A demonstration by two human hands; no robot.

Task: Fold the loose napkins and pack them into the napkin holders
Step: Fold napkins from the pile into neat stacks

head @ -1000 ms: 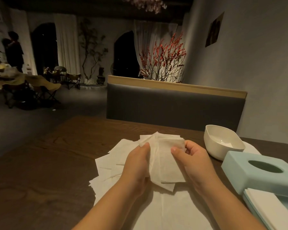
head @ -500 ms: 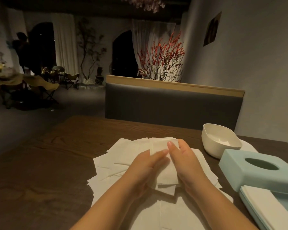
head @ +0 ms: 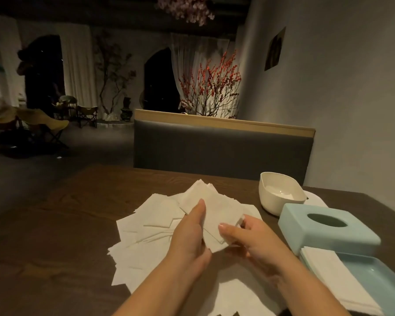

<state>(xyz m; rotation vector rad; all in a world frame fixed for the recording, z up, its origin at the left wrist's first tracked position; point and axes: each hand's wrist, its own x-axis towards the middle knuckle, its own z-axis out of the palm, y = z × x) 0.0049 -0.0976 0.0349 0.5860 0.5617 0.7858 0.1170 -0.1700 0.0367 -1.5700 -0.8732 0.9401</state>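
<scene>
A small stack of folded white napkins point(head: 217, 209) is lifted above a spread of loose white napkins point(head: 146, 233) on the dark wooden table point(head: 55, 236). My left hand point(head: 188, 238) holds the stack's left side, thumb lying on top. My right hand point(head: 251, 238) pinches its lower right corner between thumb and fingers. To the right lies a light blue napkin holder lid point(head: 328, 231) with an oval slot. In front of the lid sits the holder's blue base tray point(head: 379, 283) with folded napkins point(head: 335, 277) in it.
A white bowl-shaped holder point(head: 281, 192) stands behind the blue lid, on a white sheet. A grey padded bench back point(head: 221, 149) runs along the far table edge. The wall is close on the right. Chairs and a person stand far off at the left.
The napkin stack has turned from square-on to a diagonal, corner pointing away. My right hand has slid from the top of the stack down to its lower right corner.
</scene>
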